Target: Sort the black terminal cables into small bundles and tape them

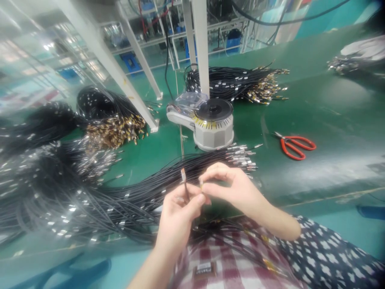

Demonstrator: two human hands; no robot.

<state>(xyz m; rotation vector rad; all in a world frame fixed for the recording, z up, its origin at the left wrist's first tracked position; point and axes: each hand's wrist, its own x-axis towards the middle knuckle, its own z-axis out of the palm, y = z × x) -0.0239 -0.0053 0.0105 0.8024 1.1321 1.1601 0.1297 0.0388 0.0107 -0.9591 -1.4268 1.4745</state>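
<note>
our left grip closed on a cable, our right grip pinching a small piece, cable bundle before a white machine, red-handled scissors on the desk

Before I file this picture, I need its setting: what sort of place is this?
Probably a cable assembly workshop: black cable bundles and red-handled scissors lie on a long green worktop.

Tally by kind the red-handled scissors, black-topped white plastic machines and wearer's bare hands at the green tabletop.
Red-handled metal scissors: 1
White plastic machine with round black top: 1
Bare hands, left hand and right hand: 2
Total: 4
</note>
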